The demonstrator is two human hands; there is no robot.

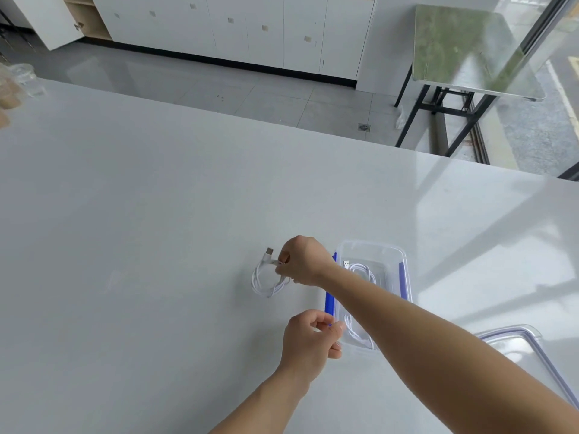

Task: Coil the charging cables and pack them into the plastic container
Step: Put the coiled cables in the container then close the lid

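Note:
A white charging cable point(266, 278) lies coiled in a loop on the white table, its USB plug pointing up and left. My right hand point(302, 261) reaches across and pinches the coil at its right side. To the right stands the clear plastic container point(404, 278) with blue clips; two white coiled cables lie inside it, one at the far end point(363, 272) and one at the near end point(357, 335). My left hand point(310, 338) hovers by the container's near left corner, fingers loosely curled, holding nothing that I can see.
The container's clear lid point(532, 355) with a blue seal lies at the right near the table edge. Glass jars point(25, 78) stand at the far left corner. Beyond the table are the floor, white cabinets and a folding table point(470, 51).

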